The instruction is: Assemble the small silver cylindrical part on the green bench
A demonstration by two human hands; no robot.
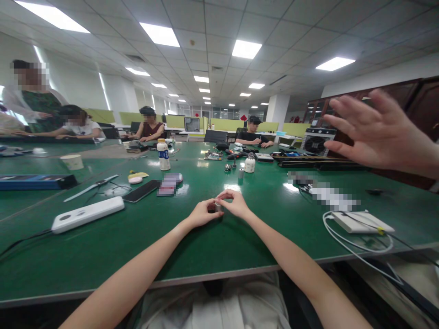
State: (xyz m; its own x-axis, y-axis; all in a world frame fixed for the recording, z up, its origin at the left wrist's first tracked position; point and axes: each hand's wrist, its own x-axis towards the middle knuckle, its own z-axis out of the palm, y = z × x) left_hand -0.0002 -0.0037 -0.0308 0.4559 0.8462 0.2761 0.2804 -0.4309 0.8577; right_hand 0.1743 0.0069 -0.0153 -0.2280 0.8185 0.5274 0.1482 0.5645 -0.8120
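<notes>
Near the middle of the green table (pixel 185 251), a small silver cylinder (pixel 218 207) stands between my two hands. My left hand (pixel 205 213) has its thumb and fingers closed around the cylinder's lower part. The fingertips of my right hand (pixel 233 203) are pinched together at the top of the cylinder; what they hold there is too small to name. A similar silver cylinder (pixel 241 173) stands farther back, beside a white bottle (pixel 249 163).
Another person's raised hand (pixel 380 128) reaches in from the right. Left lie a white power strip (pixel 89 214), a black phone (pixel 142 191) and a smartwatch (pixel 99 183). A bottle (pixel 163 154) stands behind them. A cable loops around a white box (pixel 360 222) at right.
</notes>
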